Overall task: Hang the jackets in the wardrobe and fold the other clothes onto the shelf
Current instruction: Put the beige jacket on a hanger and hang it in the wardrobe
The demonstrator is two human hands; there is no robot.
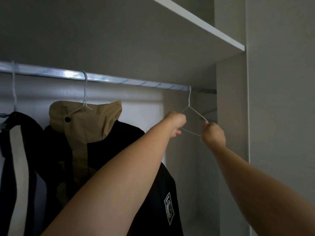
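An empty white wire hanger hangs by its hook at the right end of the silver rail. My left hand grips the hanger's left arm. My right hand pinches its right tip. Left of them a black jacket with a tan hood hangs on a white hanger. A dark jacket with white stripes hangs at the far left on another hanger.
A white shelf runs above the rail. The wardrobe's right side panel stands just beyond my right hand. The back wall behind the jackets is pale and lit.
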